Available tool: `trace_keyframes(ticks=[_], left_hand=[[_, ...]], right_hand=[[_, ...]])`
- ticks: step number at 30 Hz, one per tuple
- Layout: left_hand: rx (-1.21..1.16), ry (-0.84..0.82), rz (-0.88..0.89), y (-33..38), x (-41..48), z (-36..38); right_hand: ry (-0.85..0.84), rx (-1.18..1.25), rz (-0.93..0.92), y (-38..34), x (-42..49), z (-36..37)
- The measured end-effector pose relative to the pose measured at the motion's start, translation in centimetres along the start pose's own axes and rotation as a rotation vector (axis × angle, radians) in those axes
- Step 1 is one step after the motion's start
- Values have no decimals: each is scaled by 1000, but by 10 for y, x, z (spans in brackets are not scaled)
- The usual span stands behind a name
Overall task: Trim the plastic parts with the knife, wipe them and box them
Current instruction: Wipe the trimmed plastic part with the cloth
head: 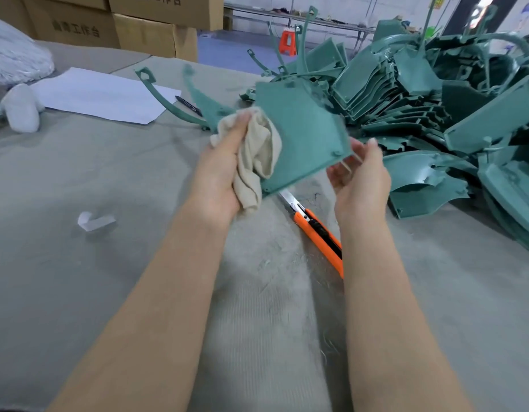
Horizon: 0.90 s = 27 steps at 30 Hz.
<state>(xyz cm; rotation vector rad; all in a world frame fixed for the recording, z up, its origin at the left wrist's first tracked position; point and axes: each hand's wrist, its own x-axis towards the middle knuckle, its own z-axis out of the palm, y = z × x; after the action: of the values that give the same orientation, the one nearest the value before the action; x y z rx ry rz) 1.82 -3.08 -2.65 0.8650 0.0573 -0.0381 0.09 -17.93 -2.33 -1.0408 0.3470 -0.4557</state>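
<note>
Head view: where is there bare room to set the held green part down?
Bare table lies between the white sheet, the paper scrap and the left hand. Right side is crowded: the pile of green parts, with the knife between the forearms.

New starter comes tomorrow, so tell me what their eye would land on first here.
Centre frame, a green plastic part is held between both hands: the left hand grips a beige cloth against it, and the right hand holds its near corner. To the right sprawls a pile of green parts, and an orange knife lies below the hands, blade out.
</note>
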Motion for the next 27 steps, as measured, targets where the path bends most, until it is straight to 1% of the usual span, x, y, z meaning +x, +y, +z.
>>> trace_keyframes(ticks=[2, 3, 5, 6, 7, 8, 9, 10, 12, 14, 17, 19, 21, 23, 24, 25, 27], left_hand=[[-36, 63, 54, 2, 1, 0], [-45, 74, 63, 3, -1, 1], [-68, 75, 72, 2, -6, 5], [-80, 56, 69, 1, -10, 6], [-92, 21, 68, -1, -13, 4], [-106, -42, 47, -3, -13, 1], [-124, -81, 37, -5, -13, -2], [-125, -69, 57, -5, -13, -5], [-209, -95, 58, 4, -15, -6], [-282, -153, -5, 11, -13, -1], [-171, -173, -38, 6, -13, 5], [-119, -138, -34, 4, -11, 5], [-33, -110, -3, 4, -10, 5], [71, -90, -6, 2, -10, 9], [91, -103, -14, 0, -11, 11], [82, -109, -19, -1, -12, 13], [41, -105, -22, 1, -13, 11]], right_hand=[[20, -103, -269, -4, -10, 10], [-18, -160, -433, -3, -19, 19], [-195, -394, -719, 6, -38, 35], [-314, -547, -805, 13, -46, 40], [-452, -676, -842, 20, -51, 44], [-572, -782, -840, 25, -56, 47], [-656, -852, -818, 30, -58, 48], [-697, -895, -788, 33, -58, 48], [-659, -967, -811, 36, -52, 45], [-536, -1046, -873, 39, -46, 42], [-326, -1015, -960, 44, -42, 43], [-181, -951, -928, 44, -32, 39], [-70, -946, -803, 37, -18, 29], [-46, -917, -702, 36, -11, 20], [-67, -875, -700, 38, -15, 22], [-107, -837, -733, 40, -23, 27], [-258, -812, -797, 48, -41, 40]])
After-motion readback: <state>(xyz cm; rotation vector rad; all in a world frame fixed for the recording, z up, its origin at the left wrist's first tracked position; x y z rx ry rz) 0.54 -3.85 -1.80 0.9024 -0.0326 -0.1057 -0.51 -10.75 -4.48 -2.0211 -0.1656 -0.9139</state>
